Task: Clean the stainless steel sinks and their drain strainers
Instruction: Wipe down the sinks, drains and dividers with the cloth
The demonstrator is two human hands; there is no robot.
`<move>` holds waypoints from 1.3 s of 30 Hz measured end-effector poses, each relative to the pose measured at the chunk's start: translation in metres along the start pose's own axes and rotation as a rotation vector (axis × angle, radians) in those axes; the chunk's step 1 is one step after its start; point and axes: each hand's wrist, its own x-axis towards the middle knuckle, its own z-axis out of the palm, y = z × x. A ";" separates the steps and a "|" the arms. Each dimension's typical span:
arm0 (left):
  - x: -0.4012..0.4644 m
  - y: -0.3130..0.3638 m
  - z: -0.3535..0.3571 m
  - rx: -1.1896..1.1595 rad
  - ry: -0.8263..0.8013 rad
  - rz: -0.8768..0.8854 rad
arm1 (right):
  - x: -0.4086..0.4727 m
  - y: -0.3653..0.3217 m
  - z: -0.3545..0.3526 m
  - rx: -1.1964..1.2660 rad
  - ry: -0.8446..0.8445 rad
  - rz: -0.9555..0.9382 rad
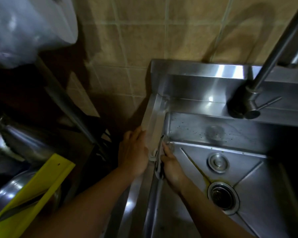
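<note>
A stainless steel sink (248,177) fills the right half of the view. Its drain strainer (222,196) sits low in the basin floor, ringed by yellowish grime. A round steel plug cap (218,162) lies just above it. My left hand (136,152) rests flat on the sink's left rim, fingers straight. My right hand (170,167) presses a whitish cloth (159,158) against the inner left wall of the basin, near the back corner. The cloth drapes over the rim between my hands. Dark specks dot the back wall.
A steel faucet (251,93) with a lever rises at the back right. Tan wall tiles (144,40) stand behind. To the left are a yellow board (38,191), steel pots (10,143) and a hanging plastic bag (24,28). A dark gap lies between sink and rack.
</note>
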 end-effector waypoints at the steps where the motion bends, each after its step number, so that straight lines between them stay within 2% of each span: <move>1: -0.010 -0.001 -0.002 0.001 -0.004 0.011 | -0.006 -0.002 0.003 0.009 0.012 0.000; 7: -0.036 -0.003 0.008 -0.004 -0.082 -0.010 | -0.022 -0.005 0.011 0.097 -0.010 -0.007; 12: -0.040 -0.001 0.021 0.046 -0.065 -0.054 | -0.010 0.006 0.006 0.221 -0.057 0.019; 16: -0.043 0.005 0.021 0.072 -0.020 -0.087 | 0.013 0.031 -0.001 0.093 -0.001 0.155; 19: -0.043 0.005 0.021 0.102 -0.016 -0.077 | 0.029 0.054 -0.006 0.141 0.081 0.280; 25: -0.045 0.000 0.028 0.107 -0.002 -0.103 | 0.060 0.098 -0.011 0.173 0.245 0.352; 28: -0.044 0.000 0.026 0.102 0.017 -0.087 | 0.061 0.102 -0.008 0.173 0.259 0.401; 30: -0.044 0.001 0.026 0.093 0.025 -0.082 | 0.049 0.095 -0.009 0.163 0.226 0.373; 32: -0.045 0.002 0.025 0.072 0.028 -0.082 | 0.023 0.081 -0.008 0.151 0.093 0.303; 35: -0.044 0.001 0.023 0.056 0.022 -0.081 | -0.019 0.063 -0.001 0.107 -0.103 0.038; 37: -0.045 0.001 0.023 0.037 0.025 -0.078 | -0.033 0.063 0.001 0.101 -0.165 -0.067; 39: -0.046 0.000 0.024 0.031 0.039 -0.074 | -0.033 0.072 0.002 0.089 -0.183 -0.068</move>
